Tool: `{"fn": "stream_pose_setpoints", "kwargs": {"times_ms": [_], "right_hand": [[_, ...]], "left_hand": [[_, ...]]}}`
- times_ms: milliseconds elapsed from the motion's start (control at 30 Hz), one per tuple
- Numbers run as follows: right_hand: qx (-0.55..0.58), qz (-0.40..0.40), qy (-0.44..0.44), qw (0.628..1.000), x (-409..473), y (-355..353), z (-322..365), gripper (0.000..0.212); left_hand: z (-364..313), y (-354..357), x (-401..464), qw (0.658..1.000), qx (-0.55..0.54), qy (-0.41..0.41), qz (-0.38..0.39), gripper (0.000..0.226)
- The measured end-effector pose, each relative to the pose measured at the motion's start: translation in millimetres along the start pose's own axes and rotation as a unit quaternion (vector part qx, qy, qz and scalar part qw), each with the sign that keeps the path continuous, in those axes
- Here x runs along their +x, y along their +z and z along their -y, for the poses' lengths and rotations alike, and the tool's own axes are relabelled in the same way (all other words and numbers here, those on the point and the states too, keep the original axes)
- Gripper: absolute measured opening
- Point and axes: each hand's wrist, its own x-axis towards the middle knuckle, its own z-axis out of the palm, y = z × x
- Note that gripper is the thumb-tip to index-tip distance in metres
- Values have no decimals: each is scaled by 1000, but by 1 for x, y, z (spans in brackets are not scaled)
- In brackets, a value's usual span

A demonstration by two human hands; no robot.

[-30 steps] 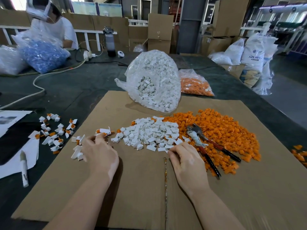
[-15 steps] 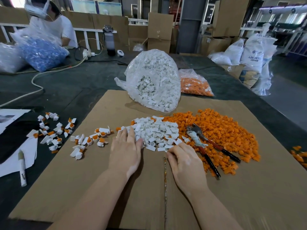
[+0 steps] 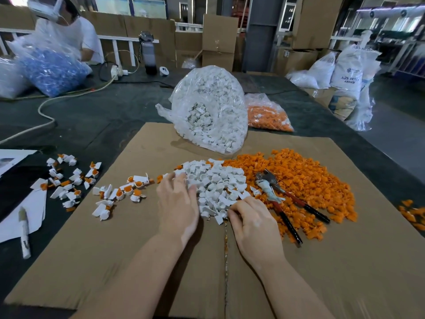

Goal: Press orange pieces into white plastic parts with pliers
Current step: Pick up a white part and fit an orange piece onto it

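Both forearms are bare up to the picture's near edge, with no sleeve showing. The left hand point(image 3: 178, 207) and the right hand point(image 3: 254, 226) wear no gloves, rings or watch; the nails are short and unpainted.

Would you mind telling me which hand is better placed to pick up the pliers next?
The right hand, probably. The pliers lie on the orange pieces just beside its fingers, while the left hand rests at the far side of the white parts pile.
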Motion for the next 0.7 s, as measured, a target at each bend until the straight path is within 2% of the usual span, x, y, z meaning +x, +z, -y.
{"fn": "stream_pose_setpoints", "kwargs": {"times_ms": [200,300,433,567,700], "right_hand": [[-4,6,-1,1000,0,-1,2,11],[-5,5,1,1000,0,-1,2,11],[-6,2,-2,1000,0,-1,2,11],[-9,3,-4,1000,0,-1,3,12],[-8,6,-1,1000,0,-2,3,13]], "left_hand": [[18,-2,25,990,117,-49,53,46],[19,0,27,986,151,-40,61,49],[18,1,20,996,83,2,22,38],[14,0,15,1000,15,-20,14,25],[11,-4,16,999,7,-27,27,27]]}}
